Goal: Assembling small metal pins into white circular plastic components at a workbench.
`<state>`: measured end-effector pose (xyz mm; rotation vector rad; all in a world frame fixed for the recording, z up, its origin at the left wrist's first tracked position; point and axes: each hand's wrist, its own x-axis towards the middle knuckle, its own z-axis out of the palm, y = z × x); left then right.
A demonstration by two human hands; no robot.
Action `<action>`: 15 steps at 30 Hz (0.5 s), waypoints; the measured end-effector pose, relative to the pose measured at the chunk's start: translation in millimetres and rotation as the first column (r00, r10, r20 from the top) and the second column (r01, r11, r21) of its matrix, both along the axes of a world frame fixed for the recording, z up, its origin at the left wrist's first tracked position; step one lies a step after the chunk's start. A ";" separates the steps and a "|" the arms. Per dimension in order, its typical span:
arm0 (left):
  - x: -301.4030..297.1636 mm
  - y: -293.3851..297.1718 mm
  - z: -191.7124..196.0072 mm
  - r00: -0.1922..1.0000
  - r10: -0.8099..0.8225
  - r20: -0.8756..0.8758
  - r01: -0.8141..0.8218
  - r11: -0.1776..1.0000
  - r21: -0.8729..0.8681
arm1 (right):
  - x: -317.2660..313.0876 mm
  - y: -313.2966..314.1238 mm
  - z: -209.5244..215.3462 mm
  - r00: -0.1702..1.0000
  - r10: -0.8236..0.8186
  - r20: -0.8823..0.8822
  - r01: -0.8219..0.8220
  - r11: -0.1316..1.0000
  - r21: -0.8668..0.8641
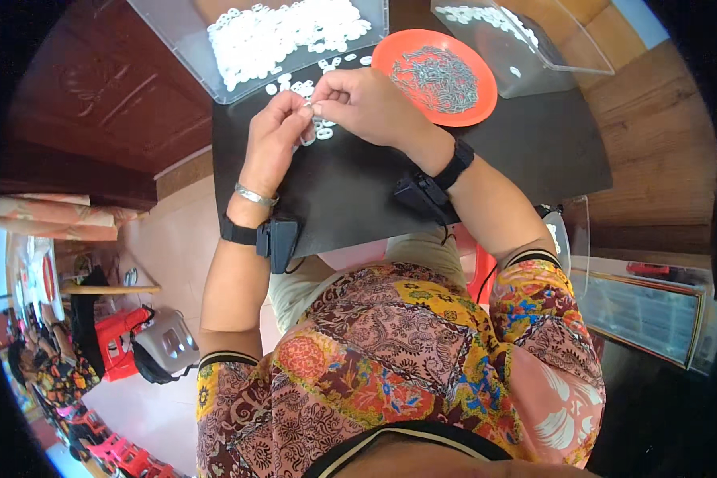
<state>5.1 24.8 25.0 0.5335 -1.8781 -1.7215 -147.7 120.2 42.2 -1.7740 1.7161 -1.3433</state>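
My left hand (275,135) and my right hand (362,103) meet above the dark table. Thumb and forefinger of each are pinched together, fingertips touching. What lies between them is too small and covered to make out. Just beneath and beside the fingers are loose small white oval pieces (324,134), some with two holes. To the right of my right hand sits an orange-red plate (386,60) with a heap of small grey metal pieces (438,80), slim and short. Beyond my hands, a clear plastic bin (185,60) holds a big pile of white pieces (283,36).
A second clear bin (570,64) with fewer white pieces stands at the far right of the black table (342,199). Black wrist devices (277,243) are strapped to both my forearms. On the left floor are a grey chair back (167,346) and red stools (119,342).
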 end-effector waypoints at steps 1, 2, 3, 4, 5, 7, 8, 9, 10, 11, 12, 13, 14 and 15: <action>1.1 -0.2 1.1 0.999 -0.012 0.032 0.013 0.999 -0.045 | 0.1 -0.6 -0.3 0.999 -0.006 -0.032 0.006 1.000 -0.002; 1.1 -0.3 1.7 0.998 -0.021 0.064 0.027 0.996 -0.090 | -0.2 0.5 0.7 0.999 -0.012 -0.034 0.012 1.000 -0.001; -0.5 -0.3 1.0 0.998 -0.036 0.043 0.039 0.997 -0.060 | -1.0 1.7 2.7 0.997 0.002 -0.074 -0.001 1.000 0.006; -1.3 0.2 1.3 0.998 -0.043 0.040 0.046 0.997 -0.059 | -1.9 3.1 4.5 0.993 0.017 -0.114 -0.015 1.000 0.016; -1.7 1.4 2.5 0.998 -0.038 0.043 0.040 0.999 -0.034 | -2.9 4.5 5.8 0.993 0.011 -0.118 -0.009 1.000 0.017; -1.1 -0.2 2.0 0.999 -0.031 0.042 0.032 0.999 -0.010 | -3.4 4.9 9.2 0.985 0.004 -0.170 -0.004 1.000 -0.001; -1.4 -3.0 -1.9 1.000 -0.025 0.008 0.025 1.000 0.016 | -6.6 5.1 13.9 0.985 0.003 -0.174 -0.003 1.000 0.001; -1.5 -4.3 -4.6 0.999 -0.020 -0.025 0.021 0.999 0.043 | -13.5 6.4 21.4 0.974 -0.026 -0.226 0.026 1.000 -0.004; -1.5 -3.0 -2.3 0.999 -0.024 -0.027 0.026 0.998 0.050 | -22.2 9.3 28.1 0.959 -0.055 -0.277 0.055 0.998 -0.008; -1.5 -2.0 2.4 0.999 0.002 -0.036 0.000 0.997 0.072 | -36.0 12.8 33.8 0.941 -0.078 -0.328 0.077 0.997 -0.015; 0.4 -1.7 5.5 0.998 0.038 -0.045 -0.033 0.995 0.091 | -45.1 17.2 43.0 0.941 -0.073 -0.329 0.073 0.997 -0.010; 1.8 -7.4 2.4 1.000 0.021 -0.022 -0.019 0.997 0.078 | -53.7 22.9 52.3 0.914 -0.081 -0.397 0.154 0.976 0.155; 3.4 -8.5 -0.2 1.000 0.020 -0.024 -0.018 0.996 0.084 | -61.9 27.3 56.4 0.883 -0.075 -0.464 0.240 0.921 0.308; 2.1 -7.5 2.1 1.000 0.026 -0.015 -0.024 0.997 0.077 | -73.8 32.4 49.8 0.880 -0.078 -0.469 0.247 0.918 0.311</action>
